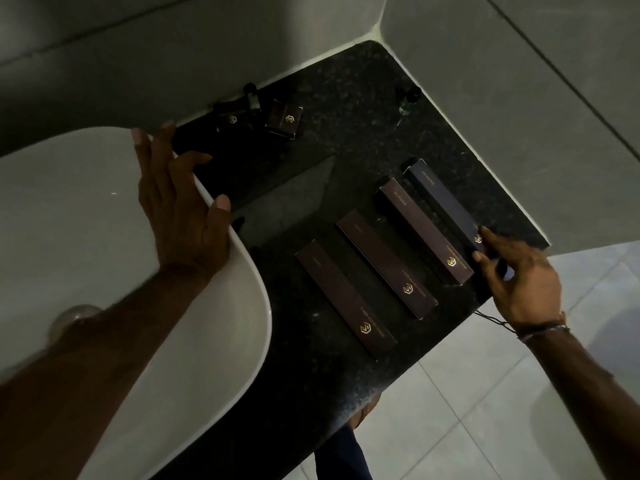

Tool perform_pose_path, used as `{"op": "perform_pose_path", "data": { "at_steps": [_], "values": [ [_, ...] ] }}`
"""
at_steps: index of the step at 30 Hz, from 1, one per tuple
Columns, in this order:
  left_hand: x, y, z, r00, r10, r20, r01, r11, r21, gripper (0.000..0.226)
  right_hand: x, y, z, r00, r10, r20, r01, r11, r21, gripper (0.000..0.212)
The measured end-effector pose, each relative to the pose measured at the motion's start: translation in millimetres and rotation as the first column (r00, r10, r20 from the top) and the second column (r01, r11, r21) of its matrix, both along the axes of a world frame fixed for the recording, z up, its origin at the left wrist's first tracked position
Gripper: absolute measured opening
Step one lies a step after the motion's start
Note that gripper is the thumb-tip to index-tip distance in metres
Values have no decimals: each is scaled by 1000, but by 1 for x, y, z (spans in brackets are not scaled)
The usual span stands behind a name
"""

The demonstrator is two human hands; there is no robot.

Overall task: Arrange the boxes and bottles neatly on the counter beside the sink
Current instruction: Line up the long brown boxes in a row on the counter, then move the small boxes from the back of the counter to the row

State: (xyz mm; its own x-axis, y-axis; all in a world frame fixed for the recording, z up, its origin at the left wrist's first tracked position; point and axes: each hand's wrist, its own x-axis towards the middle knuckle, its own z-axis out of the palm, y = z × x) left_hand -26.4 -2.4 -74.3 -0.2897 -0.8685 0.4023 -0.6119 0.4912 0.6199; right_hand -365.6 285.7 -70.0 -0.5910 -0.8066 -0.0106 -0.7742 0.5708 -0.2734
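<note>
Right hand [523, 282]: fingers pinch near end of blue box [446, 201], outermost of four, close to counter [346, 150] front edge. Left hand [180, 216]: fingers spread on sink [242, 341] rim, holding nothing. Risk: pull toward palm could drag box over edge; leftward push could skew brown box [426, 230] beside fingertips.

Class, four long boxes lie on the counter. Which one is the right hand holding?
The blue box, rightmost in the row: the right hand pinches its near end. The three brown boxes lie untouched.
</note>
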Motion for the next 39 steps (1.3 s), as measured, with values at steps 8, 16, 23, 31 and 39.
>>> {"op": "perform_pose_path", "data": {
  "at_steps": [8,16,23,31,39],
  "values": [
    [-1,-3,-1,999,-39,-21,39,999,-2,59,13,-36,25,989,-126,72,144,915,-376,49],
    [-1,-2,-1,999,-34,-34,34,999,6,60,63,-250,19,922,386,31,-385,922,-36,57],
    [-1,-4,-3,998,-51,-29,51,999,-15,60,85,-336,2,797,604,19,-594,777,206,53],
    [0,-7,-9,998,-60,-8,60,998,-3,64,106,-255,7,891,454,30,-454,882,131,48],
    [1,-7,-10,997,-76,-1,76,997,4,54,136,-198,-9,886,459,60,-462,885,50,42]
  ]
}}
